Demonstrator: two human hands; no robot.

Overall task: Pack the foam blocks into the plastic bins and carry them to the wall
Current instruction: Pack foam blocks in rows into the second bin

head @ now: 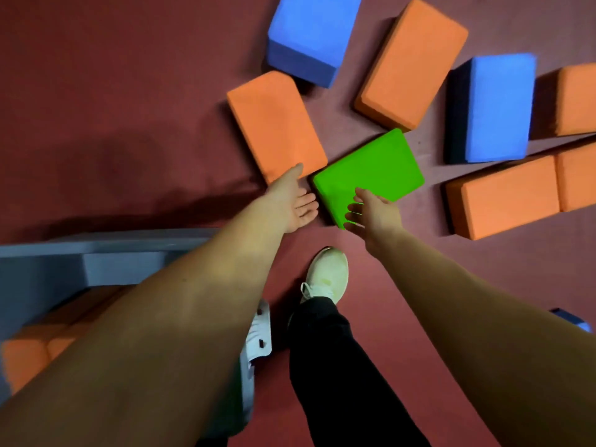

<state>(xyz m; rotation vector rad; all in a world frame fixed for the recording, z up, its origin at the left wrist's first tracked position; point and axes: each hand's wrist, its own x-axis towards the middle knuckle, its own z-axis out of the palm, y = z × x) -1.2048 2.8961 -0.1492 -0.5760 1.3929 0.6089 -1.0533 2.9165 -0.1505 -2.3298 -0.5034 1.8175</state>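
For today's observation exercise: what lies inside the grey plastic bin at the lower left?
Orange foam blocks lie inside the grey bin, at least two side by side. The left forearm crosses over it and hides the rest, so the full count cannot be told.

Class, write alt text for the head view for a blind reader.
A left hand and right hand reach for a green foam block on a red floor, among orange blocks and blue blocks, near a grey bin.

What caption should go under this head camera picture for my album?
Left hand and right hand reach, open, toward the green foam block on the red floor.
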